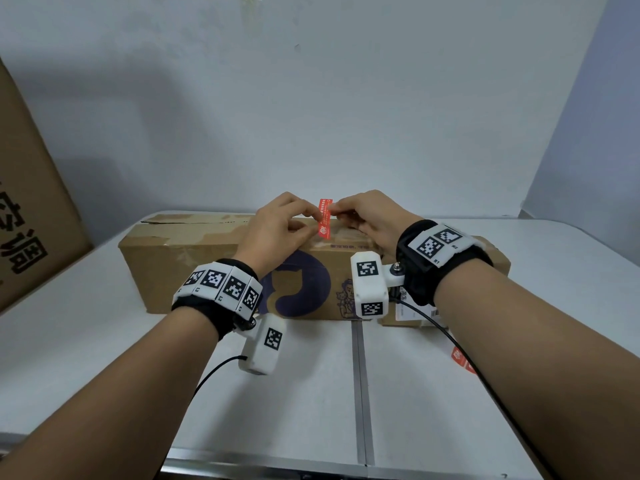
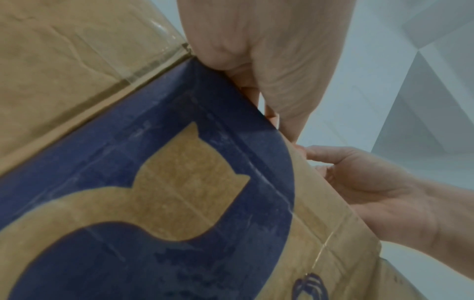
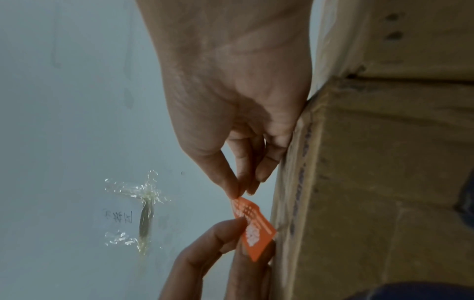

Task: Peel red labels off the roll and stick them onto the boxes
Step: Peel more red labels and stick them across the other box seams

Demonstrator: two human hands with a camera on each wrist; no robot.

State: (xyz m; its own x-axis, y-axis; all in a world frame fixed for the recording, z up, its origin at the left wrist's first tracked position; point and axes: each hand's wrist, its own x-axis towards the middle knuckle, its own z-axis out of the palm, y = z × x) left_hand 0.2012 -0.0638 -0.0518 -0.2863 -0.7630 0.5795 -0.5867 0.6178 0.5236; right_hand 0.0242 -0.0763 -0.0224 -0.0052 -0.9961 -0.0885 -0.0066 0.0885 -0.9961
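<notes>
Both hands, left hand (image 1: 282,221) and right hand (image 1: 365,216), fingers pinching 1 red label (image 1: 324,218) over the box (image 1: 194,268) top. Sticking step: next, I'd judge, lower it flat, press down.

The box (image 1: 214,271) is showing matt brown corrugated cardboard, creased and scuffed, with glossy clear tape (image 2: 153,58) shining along its seam (the dark blue print looks worn and patchy). The red label (image 1: 324,218) is looking like thin, smooth paper, while the table (image 1: 450,410) is presenting a smooth, matt white surface with a dull metal strip (image 1: 360,393).
</notes>
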